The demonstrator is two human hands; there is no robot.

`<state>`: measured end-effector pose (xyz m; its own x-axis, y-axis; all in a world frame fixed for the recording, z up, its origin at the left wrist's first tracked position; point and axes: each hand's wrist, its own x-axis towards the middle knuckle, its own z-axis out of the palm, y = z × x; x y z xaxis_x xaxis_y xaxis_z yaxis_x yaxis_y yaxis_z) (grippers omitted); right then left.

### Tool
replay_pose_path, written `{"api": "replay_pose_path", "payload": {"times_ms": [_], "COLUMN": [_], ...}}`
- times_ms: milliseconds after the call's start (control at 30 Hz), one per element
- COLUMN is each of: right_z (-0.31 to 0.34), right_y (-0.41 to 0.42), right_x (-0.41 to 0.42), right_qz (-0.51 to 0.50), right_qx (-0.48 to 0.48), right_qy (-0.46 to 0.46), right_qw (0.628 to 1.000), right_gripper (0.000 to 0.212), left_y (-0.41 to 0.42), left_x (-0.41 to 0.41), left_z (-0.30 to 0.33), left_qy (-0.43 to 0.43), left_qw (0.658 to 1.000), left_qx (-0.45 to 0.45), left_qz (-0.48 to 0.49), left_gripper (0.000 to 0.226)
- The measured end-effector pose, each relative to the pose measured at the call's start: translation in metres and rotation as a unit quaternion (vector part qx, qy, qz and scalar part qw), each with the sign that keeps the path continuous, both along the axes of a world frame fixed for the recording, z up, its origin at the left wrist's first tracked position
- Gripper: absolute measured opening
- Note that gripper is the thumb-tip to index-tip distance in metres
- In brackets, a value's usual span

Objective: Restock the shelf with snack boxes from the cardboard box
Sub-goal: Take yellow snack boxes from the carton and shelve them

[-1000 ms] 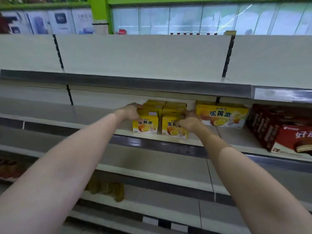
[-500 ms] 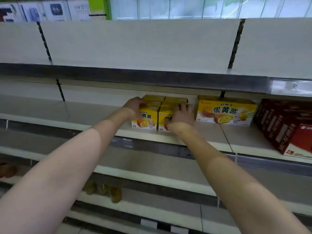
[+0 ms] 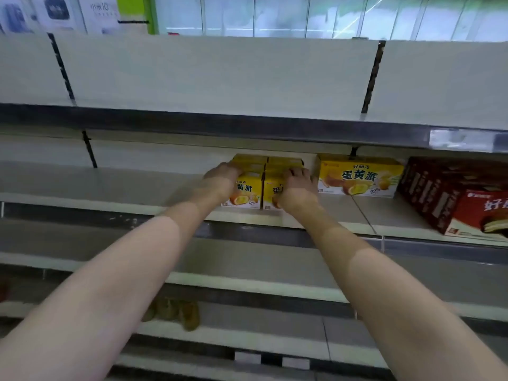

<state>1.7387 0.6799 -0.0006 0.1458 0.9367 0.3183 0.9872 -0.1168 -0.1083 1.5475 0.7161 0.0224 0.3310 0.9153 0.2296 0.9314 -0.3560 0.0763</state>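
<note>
1. Two rows of small yellow egg-yolk-pie boxes (image 3: 248, 192) standing on the middle shelf (image 3: 110, 185), faces outward, set back from the front lip; probably being squared into one block beside stock already there.
2. Left hand (image 3: 220, 178) at the block's 9 o'clock side, fingers curled round the top left corner of the left front box: a hold that steers the row from outside.
3. Right hand (image 3: 295, 185) laid over the right front box (image 3: 270, 193), fingers (image 3: 292, 171) bent over its top edge and gripping it, covering most of the printed face.
4. Large yellow pie box (image 3: 360, 177) at 3 o'clock, near the block with a narrow gap between; likely the line to close up against.
5. Red chocolate-pie boxes (image 3: 450, 200) further toward 3 o'clock, angled, front one close to the shelf lip.
6. Open shelf running toward 9 o'clock: plenty of room for more rows there.
7. Overhead, upper shelf rail (image 3: 220, 125) low above the boxes; little clearance for lifting, so sliding looks safer.
8. Cardboard box not in view; lower shelves mostly bare, with something brownish (image 3: 176, 312) at 6 o'clock.
</note>
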Motion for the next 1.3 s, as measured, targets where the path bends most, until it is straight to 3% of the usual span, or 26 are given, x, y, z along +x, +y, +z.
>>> {"api": "replay_pose_path", "payload": {"times_ms": [133, 233, 333, 633, 767, 900, 1133, 1300], "right_z": [-0.002, -0.006, -0.01, -0.037, -0.065, -0.106, -0.181, -0.216], "right_y": [-0.02, -0.043, -0.07, -0.183, -0.257, -0.338, -0.493, -0.594], "right_x": [-0.006, -0.013, -0.016, 0.01, 0.032, 0.047, 0.058, 0.053], "right_qz": [0.024, 0.021, 0.03, -0.084, -0.168, -0.258, -0.377, -0.45], "right_qx": [0.046, 0.112, 0.153, 0.157, 0.124, 0.114, 0.054, 0.026], "right_qy": [-0.019, -0.014, 0.005, 0.124, 0.138, 0.164, 0.237, 0.239], "right_qw": [0.998, 0.993, 0.988, 0.976, 0.968, 0.945, 0.894, 0.86], "right_gripper": [0.064, 0.051, 0.033, 0.022, 0.03, 0.014, 0.011, 0.024], "left_y": [-0.016, -0.031, -0.043, -0.13, -0.177, -0.235, -0.347, -0.445], "left_x": [-0.01, -0.014, -0.009, 0.063, 0.106, 0.141, 0.189, 0.22], "left_z": [-0.01, -0.009, -0.009, -0.031, -0.061, -0.104, -0.19, -0.227], "left_qy": [0.003, -0.046, -0.099, -0.177, -0.17, -0.182, -0.147, -0.132], "left_qw": [0.991, 0.985, 0.983, 0.943, 0.913, 0.884, 0.83, 0.791], "left_qx": [0.127, 0.143, 0.083, -0.001, -0.062, -0.14, -0.242, -0.299], "left_qz": [-0.039, -0.083, -0.129, -0.281, -0.365, -0.408, -0.481, -0.517], "left_gripper": [0.049, 0.033, 0.013, 0.013, 0.011, 0.012, 0.008, 0.007]}}
